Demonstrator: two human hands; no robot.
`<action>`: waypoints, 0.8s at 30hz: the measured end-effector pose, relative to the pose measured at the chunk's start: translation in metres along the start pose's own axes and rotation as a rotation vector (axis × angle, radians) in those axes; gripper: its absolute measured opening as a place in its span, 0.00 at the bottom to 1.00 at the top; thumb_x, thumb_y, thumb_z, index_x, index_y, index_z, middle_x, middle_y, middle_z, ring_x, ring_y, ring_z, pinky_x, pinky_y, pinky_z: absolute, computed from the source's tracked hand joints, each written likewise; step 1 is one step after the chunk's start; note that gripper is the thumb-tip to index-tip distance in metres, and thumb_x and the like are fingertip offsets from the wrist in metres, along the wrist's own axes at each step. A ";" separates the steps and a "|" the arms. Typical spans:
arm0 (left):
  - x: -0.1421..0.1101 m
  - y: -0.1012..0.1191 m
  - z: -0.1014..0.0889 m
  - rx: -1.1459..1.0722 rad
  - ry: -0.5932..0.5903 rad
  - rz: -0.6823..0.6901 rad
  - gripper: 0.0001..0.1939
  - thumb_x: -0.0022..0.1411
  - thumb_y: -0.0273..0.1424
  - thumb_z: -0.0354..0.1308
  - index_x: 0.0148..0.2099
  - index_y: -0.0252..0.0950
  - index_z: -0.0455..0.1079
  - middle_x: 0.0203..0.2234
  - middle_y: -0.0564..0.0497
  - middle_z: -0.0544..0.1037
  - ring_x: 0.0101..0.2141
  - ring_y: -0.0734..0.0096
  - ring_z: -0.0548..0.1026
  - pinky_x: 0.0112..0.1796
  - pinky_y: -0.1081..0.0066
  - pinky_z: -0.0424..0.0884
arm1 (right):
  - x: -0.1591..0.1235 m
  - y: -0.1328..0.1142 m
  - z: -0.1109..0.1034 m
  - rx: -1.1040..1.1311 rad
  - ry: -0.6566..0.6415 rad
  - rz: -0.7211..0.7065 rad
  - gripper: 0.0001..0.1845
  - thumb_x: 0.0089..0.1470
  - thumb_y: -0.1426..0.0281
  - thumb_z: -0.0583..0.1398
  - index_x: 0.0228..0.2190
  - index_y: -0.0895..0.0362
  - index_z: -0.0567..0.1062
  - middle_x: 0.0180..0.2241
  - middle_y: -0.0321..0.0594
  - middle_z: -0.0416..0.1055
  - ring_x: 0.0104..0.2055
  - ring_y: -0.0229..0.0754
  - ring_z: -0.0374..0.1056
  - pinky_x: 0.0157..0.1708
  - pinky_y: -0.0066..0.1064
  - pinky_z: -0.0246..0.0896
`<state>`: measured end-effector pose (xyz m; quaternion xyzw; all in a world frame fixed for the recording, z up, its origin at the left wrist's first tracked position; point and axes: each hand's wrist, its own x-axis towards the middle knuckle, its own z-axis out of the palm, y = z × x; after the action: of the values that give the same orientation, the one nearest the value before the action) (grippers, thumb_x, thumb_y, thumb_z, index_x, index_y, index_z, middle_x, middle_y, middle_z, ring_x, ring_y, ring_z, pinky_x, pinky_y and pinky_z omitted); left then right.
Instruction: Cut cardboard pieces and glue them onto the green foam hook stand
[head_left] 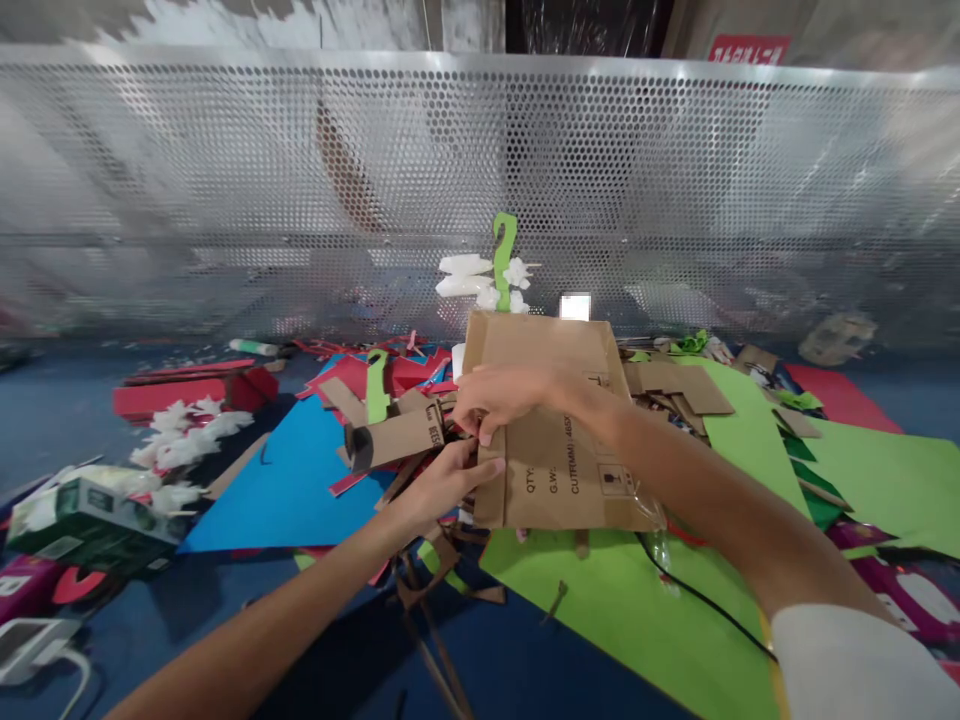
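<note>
Brown cardboard panel [559, 440], one piece, printed text running sideways, is lying at frame centre with its long axis running near-to-far, top edge pointing at the mesh wall [675, 180]. Both hands are working its left edge: right hand [502, 395] is pinching closed over it, left hand [442, 480] is gripping from below.

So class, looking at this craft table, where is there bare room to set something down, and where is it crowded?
Bare blue table lies far left, behind the red box. More lies near, between the left hand arm and the green sheet. It is crowded around both hands, where cardboard scraps pile beside the cardboard panel under the right hand.
</note>
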<state>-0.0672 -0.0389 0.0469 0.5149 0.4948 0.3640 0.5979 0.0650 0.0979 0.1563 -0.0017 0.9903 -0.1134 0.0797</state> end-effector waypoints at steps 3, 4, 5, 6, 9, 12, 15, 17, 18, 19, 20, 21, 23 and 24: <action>0.000 -0.005 0.005 -0.110 -0.015 0.028 0.25 0.55 0.47 0.73 0.46 0.34 0.75 0.39 0.45 0.84 0.38 0.56 0.83 0.43 0.61 0.78 | -0.020 0.000 0.007 0.118 0.212 0.085 0.05 0.62 0.75 0.67 0.41 0.59 0.82 0.44 0.42 0.80 0.46 0.43 0.70 0.43 0.32 0.60; -0.001 -0.007 0.005 -0.138 -0.022 0.035 0.26 0.55 0.47 0.73 0.48 0.34 0.75 0.41 0.44 0.84 0.40 0.55 0.83 0.45 0.59 0.78 | -0.028 0.001 0.013 0.157 0.293 0.129 0.06 0.64 0.75 0.65 0.43 0.59 0.82 0.45 0.43 0.80 0.46 0.42 0.71 0.43 0.32 0.62; -0.002 -0.010 0.005 -0.152 -0.027 0.040 0.27 0.55 0.48 0.73 0.49 0.34 0.75 0.42 0.43 0.85 0.42 0.53 0.83 0.46 0.58 0.78 | -0.035 0.001 0.021 0.191 0.360 0.185 0.08 0.66 0.75 0.62 0.44 0.59 0.82 0.45 0.43 0.80 0.44 0.42 0.72 0.43 0.33 0.63; -0.004 -0.012 0.005 -0.151 -0.030 0.044 0.28 0.56 0.48 0.73 0.50 0.34 0.75 0.43 0.42 0.85 0.43 0.53 0.83 0.47 0.58 0.78 | -0.040 0.000 0.030 0.217 0.405 0.240 0.09 0.67 0.75 0.61 0.44 0.59 0.83 0.45 0.43 0.81 0.43 0.42 0.73 0.43 0.33 0.64; -0.004 -0.022 0.003 -0.108 -0.045 0.054 0.29 0.59 0.51 0.70 0.53 0.35 0.75 0.46 0.42 0.84 0.45 0.52 0.83 0.49 0.56 0.77 | -0.049 -0.005 0.061 0.215 0.434 0.296 0.11 0.68 0.73 0.61 0.47 0.57 0.84 0.47 0.44 0.81 0.47 0.43 0.74 0.49 0.35 0.66; -0.001 -0.031 0.000 -0.031 -0.035 0.078 0.30 0.61 0.51 0.67 0.57 0.35 0.73 0.48 0.42 0.83 0.46 0.52 0.82 0.48 0.56 0.77 | -0.048 -0.015 0.086 0.099 0.457 0.289 0.13 0.70 0.71 0.59 0.50 0.54 0.83 0.51 0.46 0.79 0.52 0.46 0.71 0.55 0.40 0.65; 0.002 -0.036 -0.002 0.035 0.018 0.130 0.31 0.63 0.50 0.65 0.60 0.36 0.69 0.50 0.42 0.81 0.46 0.54 0.80 0.47 0.58 0.77 | -0.048 -0.028 0.098 -0.049 0.465 0.282 0.16 0.72 0.71 0.56 0.54 0.53 0.81 0.58 0.47 0.76 0.58 0.49 0.69 0.60 0.47 0.63; 0.003 -0.037 -0.003 0.068 0.045 0.149 0.32 0.63 0.48 0.65 0.62 0.35 0.67 0.48 0.43 0.80 0.44 0.57 0.79 0.45 0.60 0.76 | -0.052 -0.038 0.102 -0.119 0.442 0.278 0.18 0.72 0.70 0.56 0.58 0.54 0.78 0.61 0.49 0.73 0.62 0.52 0.67 0.62 0.50 0.62; 0.003 -0.037 -0.003 0.081 0.050 0.148 0.32 0.63 0.47 0.66 0.62 0.35 0.67 0.47 0.44 0.80 0.43 0.58 0.79 0.43 0.61 0.76 | -0.055 -0.045 0.105 -0.138 0.433 0.284 0.19 0.72 0.69 0.57 0.60 0.55 0.76 0.63 0.50 0.71 0.63 0.53 0.65 0.63 0.51 0.61; 0.003 -0.037 -0.003 0.084 0.052 0.142 0.33 0.62 0.46 0.66 0.63 0.34 0.66 0.45 0.45 0.80 0.40 0.59 0.78 0.41 0.63 0.76 | -0.058 -0.052 0.107 -0.146 0.426 0.292 0.22 0.71 0.66 0.58 0.62 0.56 0.73 0.65 0.52 0.69 0.65 0.55 0.64 0.64 0.52 0.60; 0.004 -0.036 -0.003 0.079 0.053 0.134 0.34 0.61 0.45 0.67 0.63 0.34 0.66 0.43 0.46 0.80 0.38 0.61 0.78 0.39 0.64 0.75 | -0.060 -0.059 0.111 -0.145 0.424 0.302 0.26 0.69 0.62 0.61 0.64 0.58 0.71 0.67 0.54 0.67 0.67 0.57 0.62 0.65 0.53 0.59; 0.004 -0.036 -0.002 0.068 0.054 0.131 0.34 0.60 0.44 0.67 0.63 0.33 0.66 0.42 0.46 0.80 0.37 0.62 0.78 0.37 0.65 0.75 | -0.061 -0.067 0.115 -0.138 0.424 0.318 0.31 0.67 0.57 0.62 0.65 0.59 0.70 0.68 0.56 0.65 0.68 0.59 0.60 0.66 0.54 0.58; 0.004 -0.036 -0.002 0.038 0.052 0.132 0.33 0.60 0.42 0.68 0.62 0.33 0.66 0.42 0.46 0.80 0.36 0.62 0.78 0.37 0.65 0.75 | -0.060 -0.082 0.126 -0.125 0.423 0.347 0.41 0.63 0.51 0.64 0.67 0.62 0.67 0.68 0.60 0.63 0.69 0.62 0.58 0.67 0.56 0.57; 0.003 -0.036 -0.001 0.023 0.052 0.139 0.32 0.59 0.41 0.67 0.62 0.33 0.67 0.43 0.45 0.81 0.37 0.61 0.79 0.38 0.65 0.76 | -0.058 -0.089 0.132 -0.124 0.424 0.362 0.43 0.63 0.50 0.64 0.68 0.63 0.65 0.68 0.61 0.63 0.70 0.63 0.58 0.67 0.57 0.57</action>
<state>-0.0698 -0.0427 0.0113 0.5452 0.4772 0.4123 0.5522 0.1423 -0.0170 0.0587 0.1940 0.9741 -0.0344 -0.1106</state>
